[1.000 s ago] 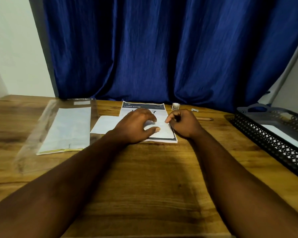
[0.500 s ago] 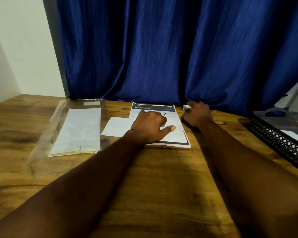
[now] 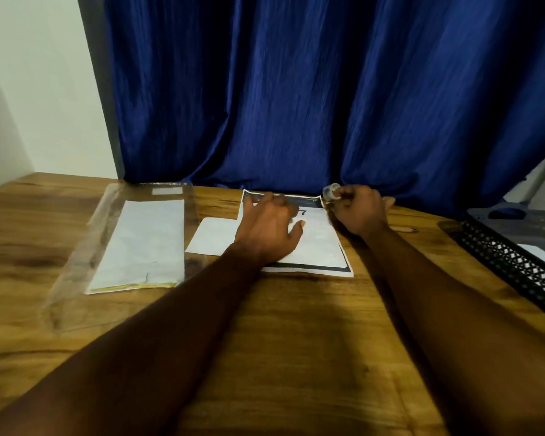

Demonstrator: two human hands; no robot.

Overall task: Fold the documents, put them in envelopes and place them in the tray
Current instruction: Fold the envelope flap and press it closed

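Note:
A printed document (image 3: 320, 247) with a dark border lies on the wooden table near the blue curtain. My left hand (image 3: 269, 229) rests on it with fingers spread, pressing it flat. A white envelope (image 3: 213, 236) pokes out from under the document's left side. My right hand (image 3: 361, 210) is curled beside the document's far right corner and pinches a small roll of clear tape (image 3: 331, 191), lifted just off the table. A black mesh tray (image 3: 513, 262) sits at the right edge with a white sheet inside.
A clear plastic sleeve (image 3: 76, 262) holding a stack of white envelopes (image 3: 142, 243) lies to the left. A pencil (image 3: 403, 228) lies behind my right wrist. The curtain hangs right behind the document. Bare wood stretches toward me.
My right hand left the document's right edge, reached back to the tape roll by the curtain and picked it up. My left hand stayed pressing the document.

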